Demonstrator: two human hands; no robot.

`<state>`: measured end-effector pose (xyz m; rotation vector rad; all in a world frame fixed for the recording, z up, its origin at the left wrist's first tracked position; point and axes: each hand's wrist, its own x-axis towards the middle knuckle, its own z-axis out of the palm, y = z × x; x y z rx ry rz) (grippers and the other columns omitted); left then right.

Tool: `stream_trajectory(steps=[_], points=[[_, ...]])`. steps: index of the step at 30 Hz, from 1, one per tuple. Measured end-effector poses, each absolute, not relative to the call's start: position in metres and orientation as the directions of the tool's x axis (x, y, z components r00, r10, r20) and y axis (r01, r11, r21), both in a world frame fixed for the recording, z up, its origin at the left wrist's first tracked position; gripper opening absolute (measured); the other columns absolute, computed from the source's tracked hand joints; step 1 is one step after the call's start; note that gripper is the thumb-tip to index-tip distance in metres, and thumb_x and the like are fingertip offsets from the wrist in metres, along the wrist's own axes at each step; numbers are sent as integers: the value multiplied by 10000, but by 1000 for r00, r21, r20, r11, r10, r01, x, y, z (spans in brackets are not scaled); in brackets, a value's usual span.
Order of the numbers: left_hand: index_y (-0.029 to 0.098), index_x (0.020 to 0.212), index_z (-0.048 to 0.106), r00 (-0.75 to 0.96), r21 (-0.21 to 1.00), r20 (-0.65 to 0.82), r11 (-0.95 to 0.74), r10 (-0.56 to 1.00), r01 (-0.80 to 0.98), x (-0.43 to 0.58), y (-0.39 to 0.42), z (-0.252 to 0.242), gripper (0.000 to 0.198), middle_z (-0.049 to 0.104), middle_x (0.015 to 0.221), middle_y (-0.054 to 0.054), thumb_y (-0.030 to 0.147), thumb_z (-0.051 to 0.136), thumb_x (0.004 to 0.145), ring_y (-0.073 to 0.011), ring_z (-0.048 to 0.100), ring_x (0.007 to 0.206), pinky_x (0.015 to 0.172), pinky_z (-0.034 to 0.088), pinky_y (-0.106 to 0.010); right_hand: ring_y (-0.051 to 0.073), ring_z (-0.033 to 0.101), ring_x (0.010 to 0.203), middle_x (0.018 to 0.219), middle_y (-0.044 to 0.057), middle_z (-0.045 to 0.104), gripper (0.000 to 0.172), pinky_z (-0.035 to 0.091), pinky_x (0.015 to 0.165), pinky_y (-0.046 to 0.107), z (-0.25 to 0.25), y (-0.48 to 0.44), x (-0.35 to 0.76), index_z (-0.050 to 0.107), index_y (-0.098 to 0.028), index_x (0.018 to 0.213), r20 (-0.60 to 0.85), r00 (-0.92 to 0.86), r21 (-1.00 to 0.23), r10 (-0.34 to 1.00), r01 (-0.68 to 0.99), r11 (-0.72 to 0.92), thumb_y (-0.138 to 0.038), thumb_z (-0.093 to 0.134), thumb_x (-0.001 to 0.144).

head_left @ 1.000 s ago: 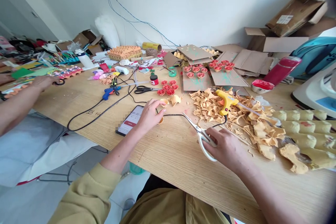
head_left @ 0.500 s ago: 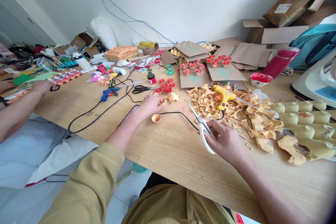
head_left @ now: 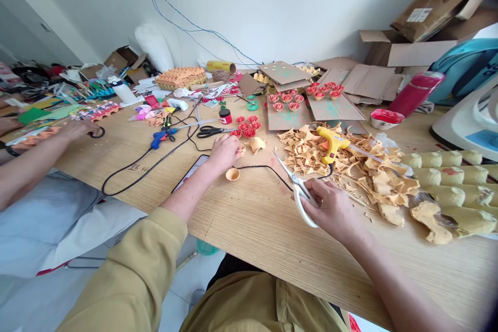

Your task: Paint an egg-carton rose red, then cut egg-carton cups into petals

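Note:
My right hand grips white-handled scissors, their blades pointing up and left over the table. The fingers of my left hand are closed around a small orange egg-carton cup, which they partly hide. Just below that hand, another orange cup sits on the wood with its hollow facing up. A pale, uneven carton piece lies right of my left fingertips. Behind it stands a cluster of red-painted carton roses.
A yellow glue gun rests on a heap of carton scraps. Black-handled scissors, a blue glue gun, a phone and cables lie to the left. A co-worker's hand is at far left.
My left hand has shifted slightly, still at the cup. The scissors in my right hand have moved a little left. The co-worker's hand at far left has moved right.

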<state>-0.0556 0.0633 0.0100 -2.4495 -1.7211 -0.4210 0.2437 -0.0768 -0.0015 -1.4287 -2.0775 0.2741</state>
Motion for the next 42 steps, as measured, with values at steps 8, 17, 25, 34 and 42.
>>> stream_trajectory(steps=[8, 17, 25, 34, 42], points=[[196, 819, 665, 67, 544, 432, -319, 899, 776, -47, 60, 35, 65, 717, 931, -50, 186, 601, 814, -210, 633, 873, 821, 485, -349, 151, 474, 612, 592, -12, 549, 293, 380, 644, 277, -2, -77, 246, 609, -207, 785, 363, -186, -585, 913, 717, 379, -459, 547, 921], [151, 870, 630, 300, 941, -82, 173, 950, -290, 46, 15, 9, 248, 657, 746, 15, 312, 785, 762, -69, 602, 637, 562, 417, -173, 127, 461, 522, 575, -29, 525, 413, 368, 488, 257, -3, -67, 254, 587, -206, 799, 125, 30, -983, 992, 137, 120, -610, 604, 888], [132, 865, 644, 484, 681, -301, 540, 822, -495, 70, 6, -22, 88, 719, 751, -26, 168, 723, 855, -86, 689, 646, 624, 571, -167, 165, 593, 714, 807, -1, 638, 524, 522, 667, 318, -8, -50, 260, 583, -239, 1049, 77, 129, -997, 989, 31, 73, -595, 783, 720], [142, 955, 683, 575, 660, -244, 568, 781, -491, 68, -11, -19, 142, 734, 830, -16, 113, 745, 830, -88, 718, 740, 755, 584, -183, 153, 571, 728, 838, -14, 611, 490, 498, 663, 296, -12, -52, 244, 586, -257, 1094, 52, 131, -997, 990, -48, 59, -497, 802, 725], [169, 1090, 676, 650, 805, -143, 470, 746, -362, 67, -16, -20, 428, 740, 921, -34, 205, 869, 710, -121, 708, 807, 804, 541, -242, 152, 560, 721, 837, -13, 626, 440, 498, 685, 308, -18, -52, 252, 601, -251, 1101, 50, 119, -994, 992, -88, 61, -457, 786, 759]])
